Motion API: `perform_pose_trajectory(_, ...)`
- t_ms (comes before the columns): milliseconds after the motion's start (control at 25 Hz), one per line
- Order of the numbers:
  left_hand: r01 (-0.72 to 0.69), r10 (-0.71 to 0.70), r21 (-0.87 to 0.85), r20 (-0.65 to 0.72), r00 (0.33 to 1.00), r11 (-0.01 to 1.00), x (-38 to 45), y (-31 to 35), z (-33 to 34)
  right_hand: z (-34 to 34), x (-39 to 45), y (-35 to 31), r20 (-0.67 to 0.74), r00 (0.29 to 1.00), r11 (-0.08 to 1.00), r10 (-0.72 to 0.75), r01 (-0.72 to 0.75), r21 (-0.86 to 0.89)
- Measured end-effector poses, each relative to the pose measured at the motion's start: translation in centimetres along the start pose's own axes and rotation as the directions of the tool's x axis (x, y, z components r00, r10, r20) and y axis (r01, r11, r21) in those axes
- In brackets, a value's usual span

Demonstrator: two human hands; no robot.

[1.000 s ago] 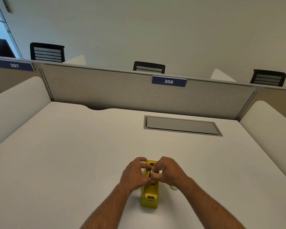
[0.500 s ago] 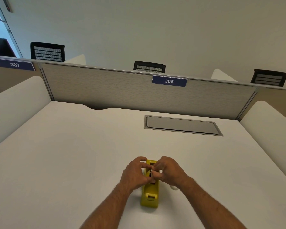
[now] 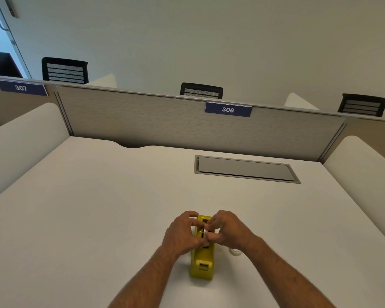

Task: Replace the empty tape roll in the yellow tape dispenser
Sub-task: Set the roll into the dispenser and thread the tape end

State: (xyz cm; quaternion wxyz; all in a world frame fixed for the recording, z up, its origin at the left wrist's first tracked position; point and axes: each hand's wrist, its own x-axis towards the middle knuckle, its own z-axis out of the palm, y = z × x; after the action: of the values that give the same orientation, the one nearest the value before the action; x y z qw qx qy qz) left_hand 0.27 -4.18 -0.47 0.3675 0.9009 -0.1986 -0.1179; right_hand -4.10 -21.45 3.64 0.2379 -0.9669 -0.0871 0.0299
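Yellow tape dispenser [image 3: 202,261] stands on white desk [image 3: 98,207], near front edge, cutter end toward viewer. Left hand [image 3: 182,233] and right hand [image 3: 229,230] meet over its roll slot, fingers curled, pinching small pale piece, likely tape roll [image 3: 206,232], mostly hidden. Another pale ring [image 3: 235,252] lies on desk beside right wrist. Grey panel [image 3: 245,168] set into desk further back.

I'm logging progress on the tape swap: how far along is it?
Done: cannot tell; a pale ring lies beside the dispenser, half hidden by the right wrist. In hand: left hand and right hand pinch a small whitish piece over its slot. Left: seating the roll and threading tape.
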Motion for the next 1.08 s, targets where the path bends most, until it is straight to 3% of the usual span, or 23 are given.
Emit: perform_pose_trajectory(1080, 0.004, -0.004, -0.006, -0.001, 1.000, 1.000, 0.13, -0.23, 0.05, -0.39, 0.28, 0.21, 0.048, 0.999, 1.000, -0.003, 0.005, -0.027)
